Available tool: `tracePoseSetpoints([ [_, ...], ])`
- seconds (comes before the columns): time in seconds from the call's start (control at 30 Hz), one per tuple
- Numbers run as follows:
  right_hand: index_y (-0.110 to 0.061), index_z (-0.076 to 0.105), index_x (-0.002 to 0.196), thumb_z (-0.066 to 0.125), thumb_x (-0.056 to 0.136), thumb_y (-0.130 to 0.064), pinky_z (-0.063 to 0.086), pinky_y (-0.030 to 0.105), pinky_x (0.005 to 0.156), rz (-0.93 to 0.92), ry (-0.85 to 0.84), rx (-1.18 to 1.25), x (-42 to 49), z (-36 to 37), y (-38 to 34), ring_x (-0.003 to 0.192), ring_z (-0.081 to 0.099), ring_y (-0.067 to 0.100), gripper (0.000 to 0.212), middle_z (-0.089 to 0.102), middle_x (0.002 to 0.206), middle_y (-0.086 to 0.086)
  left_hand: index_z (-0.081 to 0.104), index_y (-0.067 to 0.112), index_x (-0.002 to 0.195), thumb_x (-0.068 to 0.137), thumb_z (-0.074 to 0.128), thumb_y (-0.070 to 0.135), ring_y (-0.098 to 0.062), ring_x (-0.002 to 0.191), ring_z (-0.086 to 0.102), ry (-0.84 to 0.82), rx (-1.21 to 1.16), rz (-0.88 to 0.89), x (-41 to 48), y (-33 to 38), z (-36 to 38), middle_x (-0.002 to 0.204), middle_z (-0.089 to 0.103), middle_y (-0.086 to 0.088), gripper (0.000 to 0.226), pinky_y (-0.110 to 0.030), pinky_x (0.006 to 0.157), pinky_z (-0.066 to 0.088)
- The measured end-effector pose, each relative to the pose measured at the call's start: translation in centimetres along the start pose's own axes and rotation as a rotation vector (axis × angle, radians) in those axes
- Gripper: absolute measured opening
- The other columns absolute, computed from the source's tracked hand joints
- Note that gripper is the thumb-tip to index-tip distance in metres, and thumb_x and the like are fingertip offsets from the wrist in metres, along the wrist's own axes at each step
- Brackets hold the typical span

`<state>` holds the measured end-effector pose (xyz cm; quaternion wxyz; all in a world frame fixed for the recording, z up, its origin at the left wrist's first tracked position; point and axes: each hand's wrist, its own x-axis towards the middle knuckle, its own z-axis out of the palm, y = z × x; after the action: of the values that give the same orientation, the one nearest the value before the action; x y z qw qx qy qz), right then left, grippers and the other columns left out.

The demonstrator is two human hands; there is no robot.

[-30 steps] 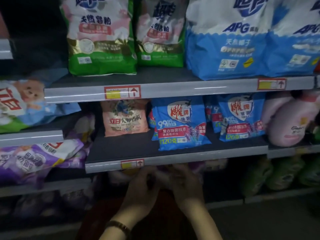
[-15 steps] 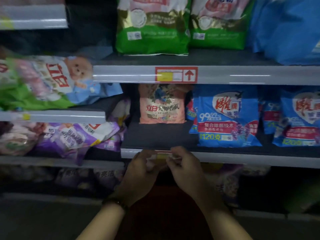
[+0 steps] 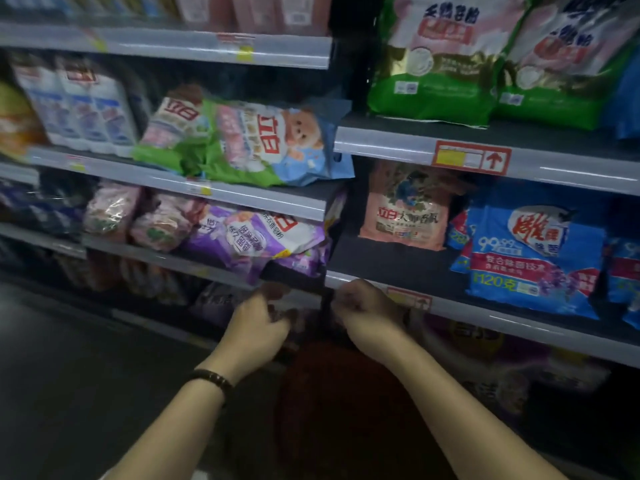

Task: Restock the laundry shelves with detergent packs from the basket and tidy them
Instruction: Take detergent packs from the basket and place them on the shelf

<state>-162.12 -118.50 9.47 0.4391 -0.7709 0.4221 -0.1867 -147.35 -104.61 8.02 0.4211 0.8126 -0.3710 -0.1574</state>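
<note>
Under the shelf lip (image 3: 502,322), left hand (image 3: 258,322) and right hand (image 3: 367,313) curl their fingers near each other; blur and gloom hide whether either grips anything. Dim red basket (image 3: 346,403) sits beneath them, contents unreadable. Pink pack (image 3: 405,216) and blue pack (image 3: 533,258) stand on the shelf above.

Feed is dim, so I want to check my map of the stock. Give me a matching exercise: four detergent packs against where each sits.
Packs:
1. pink flower-print plastic pack
2. blue plastic pack with red band
3. purple plastic pack
4. large green-bottomed pink bag
Places:
A. upper right shelf
B. lying flat, left lower shelf
C. upright, back of right middle shelf
D. front of right middle shelf
Pairs: 1-C, 2-D, 3-B, 4-A
</note>
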Motion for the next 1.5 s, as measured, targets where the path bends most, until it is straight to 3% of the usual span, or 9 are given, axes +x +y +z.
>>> tracePoseSetpoints([
  [0.1,-0.026,0.068,0.107,0.070,0.088,-0.037,0.049,0.030,0.076,0.010,-0.041,-0.029,1.7,2.8,-0.6,0.094,0.070,0.018,0.023,0.074,0.100,-0.006,0.068,0.021,0.121,0.089,0.078,0.018,-0.014,0.099,0.066,0.065,-0.023,0.006,2.4,-3.5,-0.9,0.111,0.070,0.000,0.034,-0.008,0.076,0.047],
  [0.23,-0.028,0.068,0.112,0.063,0.080,-0.045,0.055,0.036,0.080,0.011,-0.070,-0.052,5.4,6.2,-1.3,0.093,0.071,0.019,0.036,0.074,0.101,-0.004,0.062,0.036,0.107,0.086,0.078,0.025,-0.024,0.103,0.069,0.066,-0.119,-0.066,7.0,-8.5,-1.3,0.114,0.067,-0.004,0.029,-0.052,0.093,0.058],
  [0.4,-0.030,0.071,0.107,0.072,0.066,-0.057,0.062,0.052,0.083,0.148,-0.041,0.068,11.3,10.6,-2.0,0.088,0.076,0.027,0.049,0.077,0.096,0.001,0.063,0.022,0.126,0.092,0.075,0.026,-0.024,0.107,0.065,0.158,-0.134,-0.015,13.5,-13.9,-0.6,0.118,0.067,-0.002,0.037,-0.039,0.091,0.053],
  [0.6,-0.015,0.069,0.109,0.076,0.094,-0.026,0.065,0.044,0.071,0.315,-0.027,0.289,15.4,15.9,-0.9,0.090,0.076,0.036,0.020,0.072,0.106,0.020,0.054,0.048,0.125,0.089,0.061,0.070,-0.025,0.109,0.066,0.270,-0.302,-0.113,18.9,-19.0,2.0,0.118,0.065,0.002,0.043,-0.052,0.092,0.058],
  [0.73,-0.002,0.068,0.089,0.067,0.099,-0.010,0.062,0.038,0.065,0.355,0.107,0.481,19.3,17.5,-0.9,0.073,0.073,0.032,0.013,0.068,0.081,0.015,0.047,0.051,0.124,0.077,0.064,0.075,-0.040,0.115,0.062,0.228,-0.379,-0.211,20.7,-21.4,3.3,0.125,0.060,-0.006,0.055,-0.061,0.096,0.054],
  [0.87,0.004,0.062,0.096,0.059,0.097,0.003,0.062,0.034,0.062,0.488,0.181,0.704,23.5,17.7,-0.7,0.087,0.075,0.036,0.004,0.071,0.099,0.025,0.054,0.044,0.125,0.073,0.084,0.046,-0.027,0.093,0.069,0.199,-0.714,-0.297,22.0,-22.7,2.9,0.130,0.062,-0.011,0.060,-0.043,0.077,0.060],
  [1.03,-0.001,0.067,0.115,0.073,0.096,-0.022,0.064,0.031,0.065,0.519,0.131,0.754,27.4,18.7,-1.0,0.098,0.078,0.029,0.029,0.078,0.108,0.017,0.063,0.026,0.128,0.045,0.087,0.067,-0.023,0.094,0.070,0.180,-0.984,-0.359,21.9,-21.7,3.4,0.119,0.068,-0.004,0.096,-0.042,0.079,0.057],
  [1.3,-0.007,0.067,0.122,0.063,0.104,-0.033,0.062,0.028,0.062,0.522,0.101,0.672,29.6,20.0,-0.1,0.099,0.079,0.026,0.031,0.081,0.105,0.014,0.072,0.025,0.107,0.079,0.088,0.014,-0.026,0.077,0.072,0.296,-1.062,-0.428,22.6,-22.3,5.4,0.094,0.076,-0.011,0.034,-0.034,0.065,0.057],
  [1.5,0.000,0.062,0.114,0.062,0.105,-0.015,0.049,0.022,0.040,0.398,0.237,0.540,31.9,17.1,-1.8,0.043,0.065,0.014,0.018,0.069,0.074,0.015,0.074,0.030,0.098,0.085,0.078,0.000,-0.016,0.070,0.071,0.331,-0.768,-0.385,21.8,-22.6,6.1,0.083,0.076,0.003,0.033,-0.016,0.048,0.048],
])
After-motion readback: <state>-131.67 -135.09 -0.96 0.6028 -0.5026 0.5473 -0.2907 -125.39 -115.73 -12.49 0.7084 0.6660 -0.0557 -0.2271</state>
